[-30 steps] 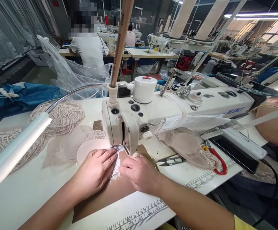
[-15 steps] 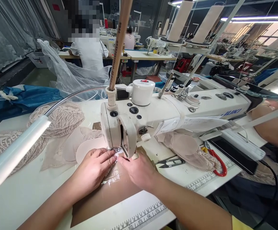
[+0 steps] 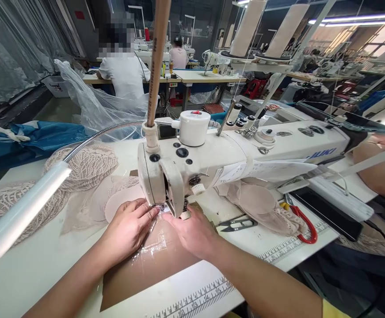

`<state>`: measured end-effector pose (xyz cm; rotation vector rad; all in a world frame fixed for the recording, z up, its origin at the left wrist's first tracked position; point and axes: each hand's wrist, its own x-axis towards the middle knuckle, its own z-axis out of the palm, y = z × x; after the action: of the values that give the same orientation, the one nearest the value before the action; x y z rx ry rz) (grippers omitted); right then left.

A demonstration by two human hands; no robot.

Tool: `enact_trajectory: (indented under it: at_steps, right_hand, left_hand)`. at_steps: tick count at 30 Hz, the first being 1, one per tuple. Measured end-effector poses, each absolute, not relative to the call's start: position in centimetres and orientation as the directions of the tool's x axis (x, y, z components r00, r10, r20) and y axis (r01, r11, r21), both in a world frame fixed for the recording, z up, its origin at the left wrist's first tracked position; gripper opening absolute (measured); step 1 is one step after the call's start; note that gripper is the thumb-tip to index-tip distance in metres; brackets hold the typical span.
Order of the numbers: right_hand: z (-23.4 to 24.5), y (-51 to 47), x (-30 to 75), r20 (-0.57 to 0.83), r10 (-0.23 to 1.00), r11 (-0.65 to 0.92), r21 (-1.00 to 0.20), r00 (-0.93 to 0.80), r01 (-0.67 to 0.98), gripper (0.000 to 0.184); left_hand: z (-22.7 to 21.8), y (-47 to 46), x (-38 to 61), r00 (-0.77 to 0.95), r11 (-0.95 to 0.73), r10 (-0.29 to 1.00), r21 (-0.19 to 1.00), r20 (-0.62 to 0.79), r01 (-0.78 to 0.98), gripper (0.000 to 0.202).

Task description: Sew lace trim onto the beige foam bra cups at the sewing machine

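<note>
Both hands are at the needle end of a white sewing machine (image 3: 192, 154). My left hand (image 3: 131, 229) lies left of the presser foot, fingers bent and together, against a pale beige fabric cup piece (image 3: 122, 203) that shows behind it. My right hand (image 3: 192, 232) is on the right side, its thumb pointing at the foot and its fingers curled behind the needle area. Whatever its fingers hold is hidden by the hand and machine head. Under both hands lies a brown sheet (image 3: 146, 278) with clear tape over it.
Beige lace cup pieces (image 3: 86, 165) are piled at left, beneath a lit lamp tube (image 3: 26, 212). On the right lie thread snips (image 3: 238, 224), more beige cups (image 3: 258, 203), red-handled scissors (image 3: 308, 225) and a black phone (image 3: 326, 214). A person (image 3: 122, 75) sits ahead; another person's arm (image 3: 378, 168) is at right.
The view has shifted slightly. My left fingertips have drawn a little left, widening the gap to my right thumb, and more of the taped brown sheet shows between the hands.
</note>
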<state>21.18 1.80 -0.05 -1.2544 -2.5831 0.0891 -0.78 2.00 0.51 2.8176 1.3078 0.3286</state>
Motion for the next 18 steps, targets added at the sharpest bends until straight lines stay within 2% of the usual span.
enact_trajectory:
  at_steps: [7,9,14,18]
  right_hand:
    - [-0.6,2.1,21.3,0.293,0.755,0.65,-0.215,-0.587,0.729,0.033]
    - [-0.9,2.1,21.4,0.313,0.75,0.655,-0.232,-0.583,0.719,0.031]
    - [-0.9,2.1,21.5,0.291,0.765,0.64,-0.249,-0.574,0.727,0.029]
    - [-0.5,2.0,21.6,0.289,0.754,0.654,-0.247,-0.59,0.715,0.029]
  left_hand:
    - [1.4,1.4,-0.9,0.512,-0.514,0.851,-0.018,0.113,0.858,0.03]
    - [2.1,0.8,-1.0,0.475,-0.477,0.877,0.013,0.073,0.879,0.035]
    - [4.5,-1.1,-1.0,0.44,-0.412,0.879,0.173,-0.181,0.894,0.034]
    - [5.4,-2.6,0.0,0.55,-0.507,0.824,0.255,-0.138,0.824,0.03]
